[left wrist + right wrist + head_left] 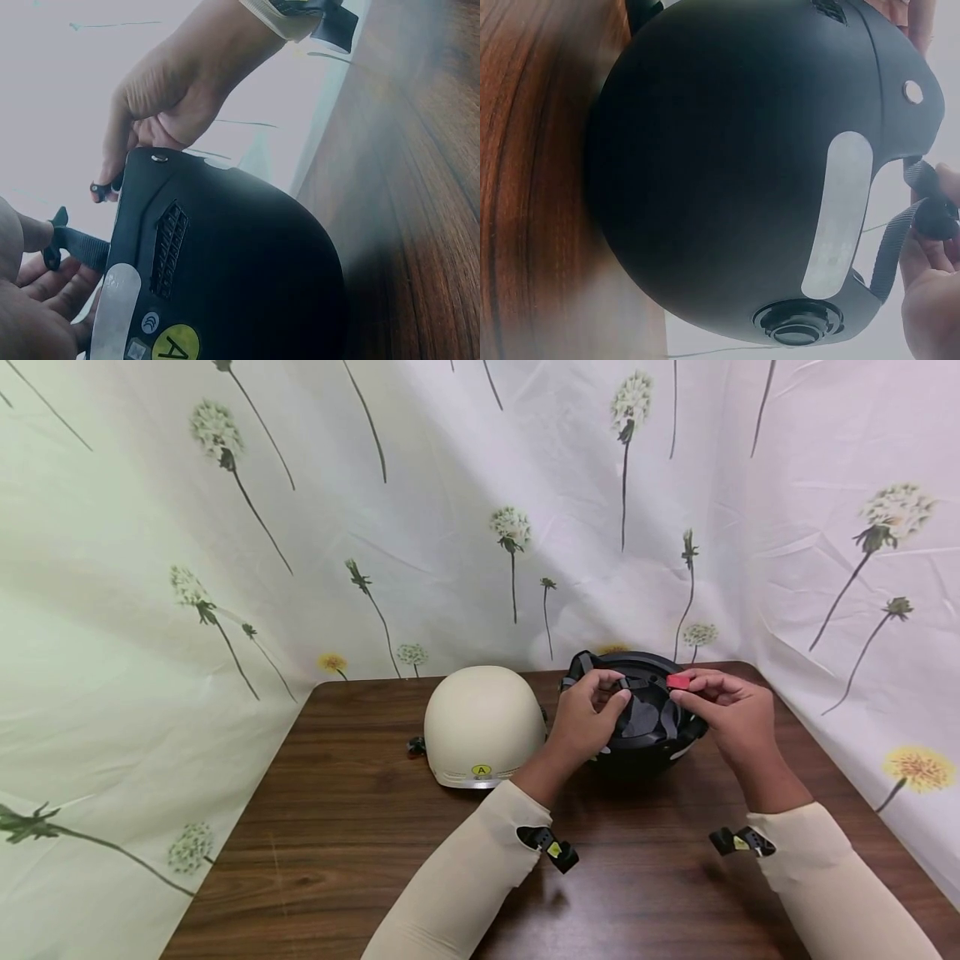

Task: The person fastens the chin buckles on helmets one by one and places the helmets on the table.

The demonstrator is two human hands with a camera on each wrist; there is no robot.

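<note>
A black helmet (637, 764) lies upside down on the wooden table, its padded inside facing up. My left hand (581, 718) pinches one end of the chin strap, a black buckle piece (56, 238), between thumb and fingers above the rim. Opposite it, my right hand (738, 714) pinches the other end, a buckle with a red part (678, 682). The two ends are apart, with a gap between the hands. In the right wrist view, a black webbing strap (892, 247) runs from the shell to the right fingers.
Left of the black helmet stands a cream helmet (483, 718), dome up, with a yellow sticker and a dark piece at its side. The brown table (337, 843) meets a flower-printed curtain (450, 552) at the back and sides. Each wrist wears a small black camera mount.
</note>
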